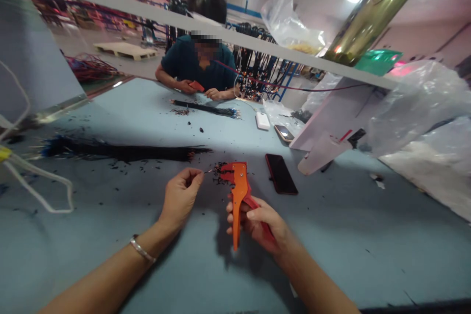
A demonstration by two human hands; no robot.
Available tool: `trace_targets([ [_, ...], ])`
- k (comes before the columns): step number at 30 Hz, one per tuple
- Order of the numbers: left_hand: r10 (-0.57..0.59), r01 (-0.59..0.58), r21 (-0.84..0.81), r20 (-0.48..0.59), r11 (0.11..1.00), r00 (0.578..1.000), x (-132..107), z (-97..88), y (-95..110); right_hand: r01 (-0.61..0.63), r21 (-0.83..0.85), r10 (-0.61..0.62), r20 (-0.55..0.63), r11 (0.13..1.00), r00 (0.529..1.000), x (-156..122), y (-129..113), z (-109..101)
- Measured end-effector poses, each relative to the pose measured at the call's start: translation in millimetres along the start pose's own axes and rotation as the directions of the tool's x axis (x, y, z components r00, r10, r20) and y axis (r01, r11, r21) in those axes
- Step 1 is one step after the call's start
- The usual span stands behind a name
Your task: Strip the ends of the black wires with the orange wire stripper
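Blue-grey worktop [353, 240]: well inside near edge, my left hand [181, 194] pinches wire [208, 171]; right hand [274, 223] wraps fingers round orange-red stripper [240, 187].

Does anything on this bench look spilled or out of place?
Yes: black scraps lie scattered around the tool in the right hand, and more lie near the bundle. They look untidy, being strewn loose.

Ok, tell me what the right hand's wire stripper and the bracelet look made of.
Wire stripper: perhaps painted metal or moulded plastic, satin, judging by its even orange and red colour. Bracelet: likely silver-toned metal, polished, judging by its bright glints.
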State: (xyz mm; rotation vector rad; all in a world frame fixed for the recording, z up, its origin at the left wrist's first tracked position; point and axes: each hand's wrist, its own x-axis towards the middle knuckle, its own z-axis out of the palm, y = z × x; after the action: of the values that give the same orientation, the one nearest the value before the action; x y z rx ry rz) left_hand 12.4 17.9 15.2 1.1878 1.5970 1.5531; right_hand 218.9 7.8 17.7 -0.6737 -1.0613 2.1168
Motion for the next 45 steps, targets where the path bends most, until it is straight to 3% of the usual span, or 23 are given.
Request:
trace_targets([
  [7,0.035,-0.046,0.111,0.098,0.993,0.995,-7.1,0.1,9.8,-0.044,0.002,0.044,0.003,0.999,0.999,0.0,5.8,6.6],
  [12,0.071,-0.086,0.151,0.108,0.985,0.992,-12.4,1.7,12.1,-0.03,-0.004,0.03,0.002,1.0,1.0,0.5,6.2,6.9],
  [17,0.005,-0.018,0.099,0.13,0.995,0.992,-11.9,3.2,12.2,0.074,-0.247,-0.081,-0.019,0.966,0.997,-2.4,0.6,3.8],
  [20,-0.076,0.078,-0.012,0.14,0.997,0.987,-11.9,5.3,10.7,0.142,-0.562,-0.164,0.012,0.815,0.986,-5.9,-4.4,6.5],
  [23,-0.184,0.215,-0.168,0.183,0.962,0.966,-14.1,8.5,8.4,0.217,-0.821,-0.317,0.047,0.528,0.947,-7.2,-5.1,11.8],
  [26,-0.287,0.357,-0.297,0.254,0.886,0.924,-16.4,11.7,7.2,0.274,-0.918,-0.42,0.136,0.286,0.897,-6.9,-1.9,14.3],
  [29,-0.37,0.461,-0.394,0.286,0.795,0.884,-16.9,13.6,9.3,0.299,-0.946,-0.451,0.213,0.128,0.867,-7.0,2.1,12.7],
  [34,-0.428,0.532,-0.445,0.319,0.72,0.846,-18.9,13.6,16.4,0.334,-0.942,-0.448,0.313,-0.034,0.837,-7.5,8.5,9.2],
  [45,-0.288,0.473,-0.414,0.435,0.777,0.853,-27.5,15.6,18.2,0.285,-0.929,-0.555,0.369,-0.235,0.746,-2.9,11.7,5.3],
])
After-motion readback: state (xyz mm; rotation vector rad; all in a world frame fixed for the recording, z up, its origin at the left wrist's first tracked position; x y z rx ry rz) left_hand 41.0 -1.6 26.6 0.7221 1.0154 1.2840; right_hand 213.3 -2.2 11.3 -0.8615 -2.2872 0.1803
